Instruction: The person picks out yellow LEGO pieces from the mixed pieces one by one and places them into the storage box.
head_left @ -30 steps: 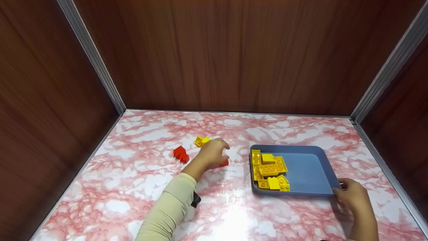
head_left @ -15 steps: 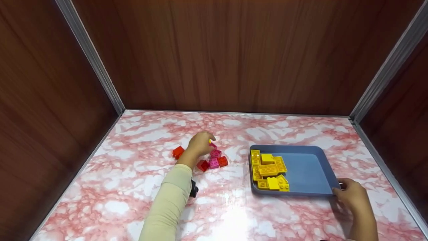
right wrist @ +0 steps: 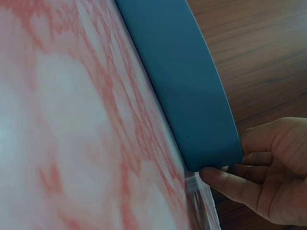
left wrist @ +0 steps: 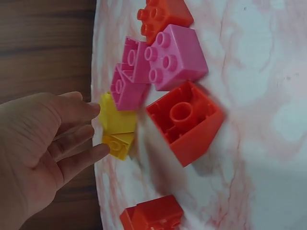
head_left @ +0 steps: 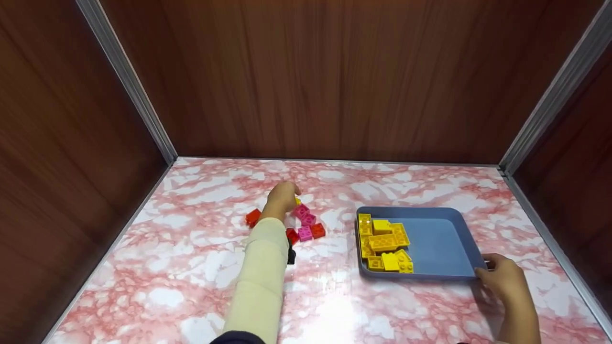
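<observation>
My left hand [head_left: 283,195] is at the far end of a loose group of toy building bricks. In the left wrist view, its spread, slightly bent fingers reach right up to two yellow bricks [left wrist: 117,120], which the hand mostly hides in the head view. Pink bricks [head_left: 305,233] and red bricks [head_left: 317,231] lie nearer and to the right. My right hand [head_left: 504,277] pinches the near right corner of a blue-grey tray [head_left: 435,243], thumb and fingers either side of its wall [right wrist: 192,110]. Several yellow bricks [head_left: 384,242] fill the tray's left side.
Left of the left forearm lie more red bricks [head_left: 253,218]. The pink-and-white marbled tabletop [head_left: 158,267] is enclosed by dark wood panels [head_left: 334,81] with metal edging at the corners.
My left hand has moved away and to the left, from over the pink and red bricks to the yellow ones, uncovering the pink bricks. The right hand and tray stay put.
</observation>
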